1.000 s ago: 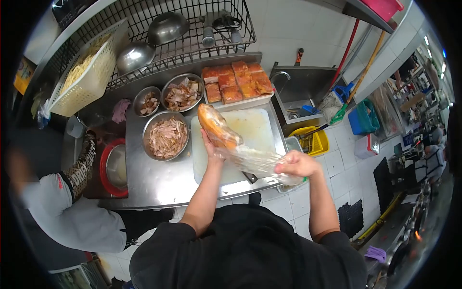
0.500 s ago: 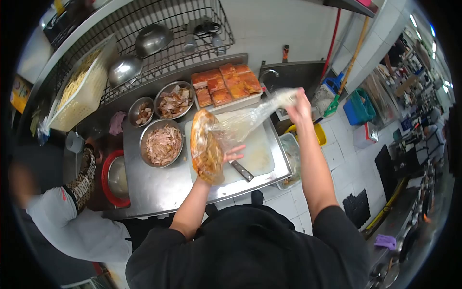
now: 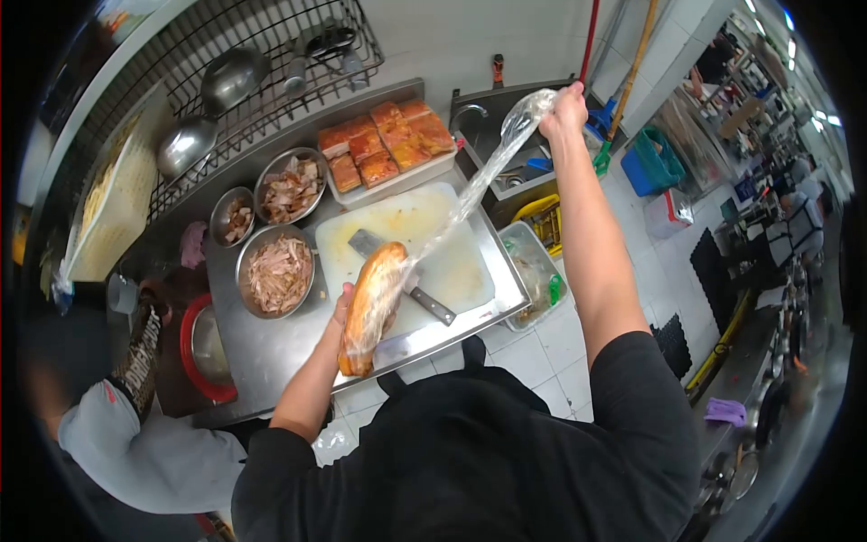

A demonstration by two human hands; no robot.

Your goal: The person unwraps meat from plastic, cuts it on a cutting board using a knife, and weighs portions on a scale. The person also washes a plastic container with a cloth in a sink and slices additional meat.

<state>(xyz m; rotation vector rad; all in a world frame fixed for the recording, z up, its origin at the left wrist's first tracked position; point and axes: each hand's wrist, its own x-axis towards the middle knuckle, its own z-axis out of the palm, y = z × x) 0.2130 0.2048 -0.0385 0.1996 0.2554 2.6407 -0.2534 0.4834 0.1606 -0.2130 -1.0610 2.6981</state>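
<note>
My left hand (image 3: 344, 307) grips a slab of cooked meat (image 3: 372, 303) with golden-brown skin, partly covered in clear film. Some of that hand is hidden behind the meat. From the slab, a long twisted strip of plastic wrap (image 3: 479, 188) runs taut up to my right hand (image 3: 565, 112), whose fingers are closed on its bunched end. Below the meat, a cleaver (image 3: 432, 305) lies on the white cutting board (image 3: 452, 262), its blade partly covered from sight by the slab.
Browned meat blocks (image 3: 384, 140) fill a white tray behind the board. Steel bowls of cut meat, one with shredded meat (image 3: 280, 275), stand left. A co-worker's grey sleeve (image 3: 135, 452) is at the far left. A sink (image 3: 515, 135) lies back right, above a clear bin (image 3: 533, 271).
The slab has turned narrow side up and come lower, toward my body. My right hand has moved up and away, drawing the wrap into a longer, thinner strip. More of the cleaver shows.
</note>
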